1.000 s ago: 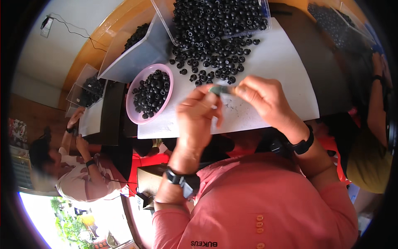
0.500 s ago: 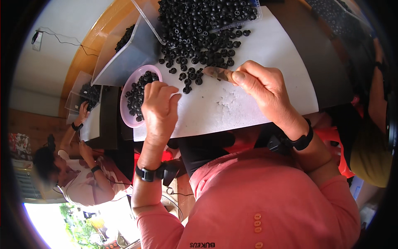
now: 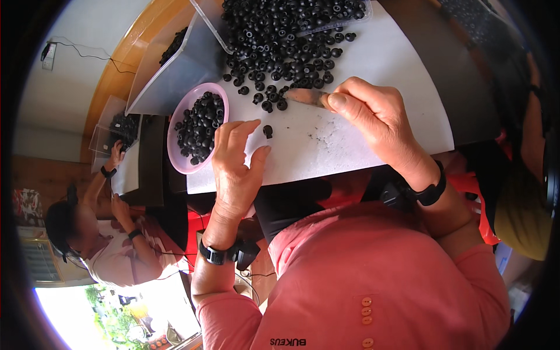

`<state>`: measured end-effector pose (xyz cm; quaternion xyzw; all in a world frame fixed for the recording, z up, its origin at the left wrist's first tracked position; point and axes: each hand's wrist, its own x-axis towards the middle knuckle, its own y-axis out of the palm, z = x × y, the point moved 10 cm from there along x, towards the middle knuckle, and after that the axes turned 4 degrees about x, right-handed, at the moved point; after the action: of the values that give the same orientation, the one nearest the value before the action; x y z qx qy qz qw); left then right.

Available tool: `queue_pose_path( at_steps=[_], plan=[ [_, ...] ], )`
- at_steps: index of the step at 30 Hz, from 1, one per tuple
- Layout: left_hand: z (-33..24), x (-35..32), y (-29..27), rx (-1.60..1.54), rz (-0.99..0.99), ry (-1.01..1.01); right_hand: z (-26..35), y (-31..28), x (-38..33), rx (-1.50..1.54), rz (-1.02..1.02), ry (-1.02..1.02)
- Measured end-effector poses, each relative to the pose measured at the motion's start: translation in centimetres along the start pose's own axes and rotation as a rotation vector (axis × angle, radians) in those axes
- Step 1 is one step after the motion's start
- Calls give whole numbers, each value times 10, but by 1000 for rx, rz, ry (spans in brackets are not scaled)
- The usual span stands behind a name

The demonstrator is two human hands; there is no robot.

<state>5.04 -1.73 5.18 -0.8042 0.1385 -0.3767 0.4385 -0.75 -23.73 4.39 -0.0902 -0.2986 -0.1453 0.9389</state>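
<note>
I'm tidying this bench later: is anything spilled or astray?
Yes. Many small black parts have spread off the clear tray onto the white board. One black piece lies alone by the left hand; dark specks dot the board.

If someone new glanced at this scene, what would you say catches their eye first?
Probably the heap of small black round parts spilling over the white board at the top. Next, the pink bowl of the same parts at the board's left edge. The right hand pinches a slim tool by the heap, and the left hand lies open near one stray part.
</note>
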Motion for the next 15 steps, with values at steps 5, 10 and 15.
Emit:
queue_pose_path(
  at_steps=[5, 10, 15],
  plan=[
    [0, -6, -3, -10, -46, -63, 0, 4, 0, 13, -4, -21],
    [6, 8, 21, 17, 14, -51, 2, 6, 1, -40, 24, 0],
    [-21, 14, 19, 251, -38, 120, -1, 7, 0, -98, 9, -34]
  ],
)
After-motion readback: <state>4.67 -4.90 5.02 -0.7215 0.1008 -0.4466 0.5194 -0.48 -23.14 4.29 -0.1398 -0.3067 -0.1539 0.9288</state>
